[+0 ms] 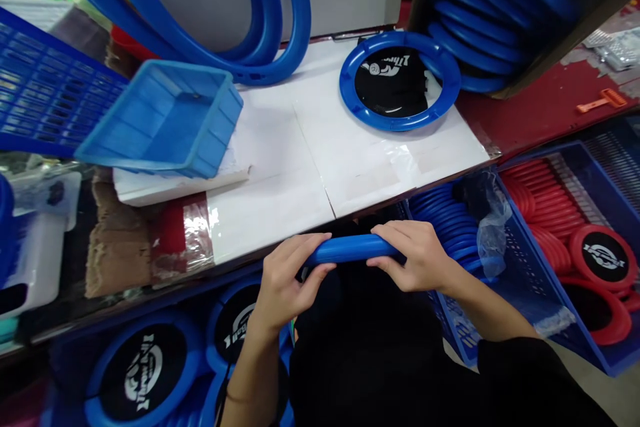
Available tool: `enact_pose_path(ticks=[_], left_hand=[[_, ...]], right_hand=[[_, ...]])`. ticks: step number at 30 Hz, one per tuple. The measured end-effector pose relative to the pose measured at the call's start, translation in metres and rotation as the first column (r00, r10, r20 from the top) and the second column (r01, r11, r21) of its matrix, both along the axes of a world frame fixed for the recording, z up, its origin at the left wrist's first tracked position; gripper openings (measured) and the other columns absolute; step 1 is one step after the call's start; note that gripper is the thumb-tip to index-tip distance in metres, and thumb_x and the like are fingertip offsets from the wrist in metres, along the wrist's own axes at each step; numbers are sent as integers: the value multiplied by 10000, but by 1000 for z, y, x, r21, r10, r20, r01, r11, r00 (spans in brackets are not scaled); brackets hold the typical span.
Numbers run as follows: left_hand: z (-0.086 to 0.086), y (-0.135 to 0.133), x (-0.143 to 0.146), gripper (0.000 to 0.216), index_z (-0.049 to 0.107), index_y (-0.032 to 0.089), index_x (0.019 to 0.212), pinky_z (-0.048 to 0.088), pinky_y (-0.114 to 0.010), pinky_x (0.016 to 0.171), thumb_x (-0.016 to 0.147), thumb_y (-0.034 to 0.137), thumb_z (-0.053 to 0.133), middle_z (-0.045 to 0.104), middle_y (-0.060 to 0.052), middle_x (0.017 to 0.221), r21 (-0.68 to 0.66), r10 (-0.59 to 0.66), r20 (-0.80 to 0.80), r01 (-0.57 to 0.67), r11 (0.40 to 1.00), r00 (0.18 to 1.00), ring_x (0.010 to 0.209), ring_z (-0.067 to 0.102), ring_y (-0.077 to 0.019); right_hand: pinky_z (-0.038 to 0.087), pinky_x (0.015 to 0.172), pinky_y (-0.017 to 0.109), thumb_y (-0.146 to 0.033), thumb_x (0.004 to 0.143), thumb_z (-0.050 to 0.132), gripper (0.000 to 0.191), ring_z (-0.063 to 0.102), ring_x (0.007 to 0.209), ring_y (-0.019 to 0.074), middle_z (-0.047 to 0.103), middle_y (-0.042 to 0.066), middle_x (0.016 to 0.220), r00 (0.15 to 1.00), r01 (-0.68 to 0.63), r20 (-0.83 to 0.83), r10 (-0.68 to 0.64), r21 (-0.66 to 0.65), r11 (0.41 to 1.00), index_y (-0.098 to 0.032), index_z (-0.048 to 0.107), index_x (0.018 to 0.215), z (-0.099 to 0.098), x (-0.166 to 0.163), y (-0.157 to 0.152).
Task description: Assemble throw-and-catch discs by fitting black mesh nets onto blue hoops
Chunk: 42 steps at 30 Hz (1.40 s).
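Observation:
Between my two hands a blue plastic ring [350,249] is held edge-on in front of my body, just off the front edge of the white work surface. My left hand [287,277] pinches its left end, with the thumb below and the fingers above. The right end sits in the grip of my right hand [417,253] in the same way. Because of the edge-on angle, the middle of the ring is hidden. Farther back on the white surface lies another blue ring [373,121] with a black printed fabric piece [385,90] inside it.
A light blue bin [175,127] stands at the left on the white surface [280,167]. Large blue hoops [295,20] lean behind it. A cardboard box of blue rings [480,33] is at the back right. Crates below hold blue discs [145,373] and red rings [545,200].

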<state>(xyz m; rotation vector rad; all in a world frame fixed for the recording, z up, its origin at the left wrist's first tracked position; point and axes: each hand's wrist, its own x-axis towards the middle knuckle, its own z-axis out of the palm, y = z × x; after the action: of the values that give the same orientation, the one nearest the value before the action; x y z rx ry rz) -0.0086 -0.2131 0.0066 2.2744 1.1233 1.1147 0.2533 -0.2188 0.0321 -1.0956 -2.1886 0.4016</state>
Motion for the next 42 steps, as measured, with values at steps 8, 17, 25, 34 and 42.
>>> enact_pose_path(ticks=[8, 17, 25, 34, 42], left_hand=[[40, 42, -10, 356, 676, 213, 1312, 588, -356, 845, 1015, 407, 653, 773, -103, 1115, 251, 243, -52, -223, 942, 969, 1014, 735, -258], [28, 51, -49, 549, 721, 172, 974, 334, -294, 543, 1106, 558, 353, 609, -14, 639, 414, 525, 28, -488, 768, 850, 536, 548, -168], [72, 14, -14, 472, 661, 191, 866, 374, -308, 515, 1026, 619, 544, 562, 0, 603, 659, 240, -309, 26, 751, 920, 510, 544, -158], [88, -12, -38, 365, 690, 165, 1246, 608, -359, 769, 1039, 454, 608, 802, -113, 1032, 264, -66, -282, 143, 954, 957, 881, 769, -245], [84, -23, -61, 370, 687, 192, 1322, 631, -333, 850, 1022, 408, 655, 810, -107, 1110, 122, -107, -177, 130, 984, 978, 963, 786, -236]], right_hand=[[583, 777, 294, -510, 921, 742, 345, 717, 842, 184, 764, 29, 922, 892, -35, -416, -177, -454, 890, -187, 734, 1042, 24, 11, 43], [634, 797, 369, -488, 990, 579, 395, 746, 931, 258, 764, 86, 1036, 735, 75, -634, -240, -276, 958, -190, 670, 1233, -57, 17, 23], [610, 990, 439, -388, 994, 684, 427, 735, 1126, 284, 763, 148, 1233, 992, -98, -69, 103, 78, 992, -185, 618, 1364, 40, -13, -4], [667, 776, 423, -222, 992, 627, 426, 783, 951, 280, 793, 161, 1122, 955, -87, -249, 163, 289, 953, -143, 608, 1411, 25, -48, -22], [640, 802, 423, -238, 993, 631, 396, 765, 982, 270, 783, 159, 1115, 939, -148, -268, 214, 246, 958, -132, 620, 1374, 19, -43, -21]])
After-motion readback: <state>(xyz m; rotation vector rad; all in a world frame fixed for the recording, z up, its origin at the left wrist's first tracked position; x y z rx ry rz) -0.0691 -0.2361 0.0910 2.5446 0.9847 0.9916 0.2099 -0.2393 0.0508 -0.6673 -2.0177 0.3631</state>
